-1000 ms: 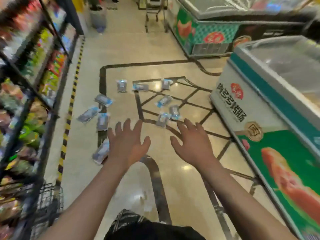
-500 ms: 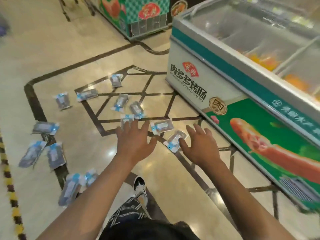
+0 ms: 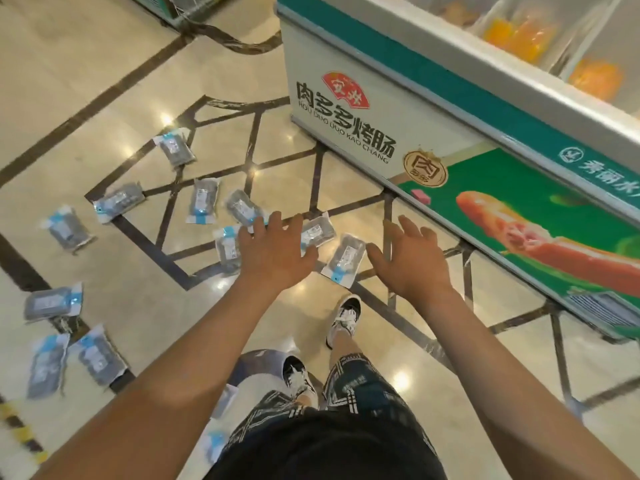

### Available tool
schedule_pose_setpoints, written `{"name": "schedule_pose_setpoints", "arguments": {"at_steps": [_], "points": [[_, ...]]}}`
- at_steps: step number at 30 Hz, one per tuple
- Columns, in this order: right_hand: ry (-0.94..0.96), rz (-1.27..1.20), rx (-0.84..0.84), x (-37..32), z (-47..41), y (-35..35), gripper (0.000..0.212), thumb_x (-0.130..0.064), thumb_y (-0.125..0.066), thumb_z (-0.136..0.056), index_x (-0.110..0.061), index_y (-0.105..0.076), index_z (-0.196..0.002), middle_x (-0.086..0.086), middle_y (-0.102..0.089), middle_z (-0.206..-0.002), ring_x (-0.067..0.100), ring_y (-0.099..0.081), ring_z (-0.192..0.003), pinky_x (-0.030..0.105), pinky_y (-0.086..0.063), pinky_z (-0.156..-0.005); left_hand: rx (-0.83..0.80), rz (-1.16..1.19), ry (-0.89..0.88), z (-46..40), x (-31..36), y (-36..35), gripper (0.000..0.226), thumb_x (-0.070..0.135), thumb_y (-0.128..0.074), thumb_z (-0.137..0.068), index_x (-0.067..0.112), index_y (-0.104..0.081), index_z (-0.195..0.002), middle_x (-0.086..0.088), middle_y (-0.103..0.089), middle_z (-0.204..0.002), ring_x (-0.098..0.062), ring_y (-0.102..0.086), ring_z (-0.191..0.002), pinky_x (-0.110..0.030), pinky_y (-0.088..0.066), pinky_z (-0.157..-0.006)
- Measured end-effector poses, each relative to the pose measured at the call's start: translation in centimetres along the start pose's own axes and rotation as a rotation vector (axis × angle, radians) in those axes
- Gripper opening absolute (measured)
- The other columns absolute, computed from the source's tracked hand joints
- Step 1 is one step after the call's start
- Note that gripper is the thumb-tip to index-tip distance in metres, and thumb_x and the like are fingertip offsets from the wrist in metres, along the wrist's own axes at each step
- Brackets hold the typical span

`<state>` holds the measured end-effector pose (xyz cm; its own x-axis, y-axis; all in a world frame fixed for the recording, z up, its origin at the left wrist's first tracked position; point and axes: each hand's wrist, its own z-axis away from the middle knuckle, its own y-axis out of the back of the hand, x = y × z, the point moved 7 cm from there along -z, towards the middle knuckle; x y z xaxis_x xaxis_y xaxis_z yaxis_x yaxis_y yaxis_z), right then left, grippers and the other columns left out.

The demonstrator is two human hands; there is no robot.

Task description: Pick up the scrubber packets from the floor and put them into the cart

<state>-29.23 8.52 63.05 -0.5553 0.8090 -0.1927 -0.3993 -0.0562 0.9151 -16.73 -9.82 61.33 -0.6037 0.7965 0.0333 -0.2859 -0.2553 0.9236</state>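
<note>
Several scrubber packets, dark pads in clear wrap with blue labels, lie scattered on the tiled floor. One packet (image 3: 345,258) lies between my hands, another (image 3: 317,232) just beyond my left hand, and one (image 3: 228,249) at its left side. My left hand (image 3: 275,252) is stretched forward, fingers spread, holding nothing. My right hand (image 3: 410,259) is also out, open and empty, to the right of the near packet. More packets (image 3: 204,200) (image 3: 175,150) (image 3: 52,301) lie farther left. The cart is out of sight.
A chest freezer (image 3: 346,109) with a sausage advert stands close on the right. My feet in patterned shoes (image 3: 344,315) stand below my hands. Yellow-black floor tape (image 3: 20,431) runs at the lower left. Another freezer base (image 3: 180,8) is at the top.
The view has swung right and down and I have stepped closer. The shelf and cart at the left have left the view. Both hands stay open and now hover over the nearest packets.
</note>
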Motion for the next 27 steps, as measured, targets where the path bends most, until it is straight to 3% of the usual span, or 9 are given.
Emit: {"name": "schedule_pose_setpoints", "arguments": {"at_steps": [7, 11, 15, 19, 23, 27], "points": [[-0.033, -0.071, -0.035, 3.4, -11.4, -1.5, 0.061, -0.055, -0.044, -0.102, -0.018, -0.04, -0.151, 0.01, -0.045, -0.154, 0.046, -0.047, -0.127, 0.05, -0.046, -0.098, -0.079, 0.038, 0.037, -11.7, 2.7, -0.8, 0.061, 0.058, -0.046, -0.095, 0.024, -0.044, -0.146, -0.014, -0.046, -0.15, -0.04, -0.043, -0.137, -0.056, -0.032, -0.11], [-0.012, -0.064, -0.095, 4.1, -18.7, -4.9, 0.066, -0.057, -0.044, -0.101, -0.019, -0.034, -0.155, 0.009, -0.04, -0.161, 0.047, -0.045, -0.132, 0.052, -0.046, -0.1, -0.131, 0.02, 0.082, -19.0, 2.7, -3.6, 0.065, 0.061, -0.052, -0.093, 0.021, -0.044, -0.144, -0.014, -0.048, -0.146, -0.041, -0.047, -0.133, -0.056, -0.034, -0.11], [-0.001, -0.079, -0.156, 4.5, -26.1, -10.8, 0.066, -0.056, -0.043, -0.101, -0.018, -0.035, -0.154, 0.009, -0.041, -0.158, 0.047, -0.044, -0.133, 0.052, -0.045, -0.103, -0.19, 0.012, 0.099, -25.2, 2.7, -9.1, 0.066, 0.061, -0.042, -0.097, 0.019, -0.041, -0.147, -0.017, -0.048, -0.146, -0.041, -0.049, -0.133, -0.055, -0.038, -0.108], [0.009, -0.093, -0.173, 5.2, -32.3, -19.8, 0.064, -0.055, -0.046, -0.099, -0.017, -0.042, -0.151, 0.009, -0.05, -0.149, 0.047, -0.05, -0.126, 0.051, -0.05, -0.096, -0.205, -0.001, 0.086, -31.2, 2.7, -18.5, 0.086, 0.066, -0.015, -0.083, 0.018, -0.042, -0.149, -0.016, -0.051, -0.145, -0.038, -0.054, -0.127, -0.049, -0.041, -0.103], [-0.015, -0.103, -0.244, 7.0, -38.0, -32.2, 0.067, -0.054, -0.041, -0.097, -0.017, -0.042, -0.153, 0.008, -0.052, -0.15, 0.045, -0.053, -0.124, 0.049, -0.048, -0.099, -0.345, 0.019, 0.092, -38.5, 2.0, -31.4, 0.067, 0.058, -0.042, -0.097, 0.019, -0.036, -0.151, -0.017, -0.046, -0.145, -0.04, -0.052, -0.127, -0.049, -0.039, -0.105], [-0.062, -0.051, -0.371, 9.8, -43.7, -47.7, 0.063, -0.051, -0.042, -0.102, -0.019, -0.035, -0.155, 0.008, -0.047, -0.153, 0.046, -0.046, -0.132, 0.053, -0.047, -0.1, -0.426, 0.072, 0.126, -46.1, 0.7, -46.4, 0.067, 0.059, -0.04, -0.1, 0.019, -0.031, -0.153, -0.019, -0.04, -0.152, -0.043, -0.047, -0.133, -0.053, -0.038, -0.109]]}}
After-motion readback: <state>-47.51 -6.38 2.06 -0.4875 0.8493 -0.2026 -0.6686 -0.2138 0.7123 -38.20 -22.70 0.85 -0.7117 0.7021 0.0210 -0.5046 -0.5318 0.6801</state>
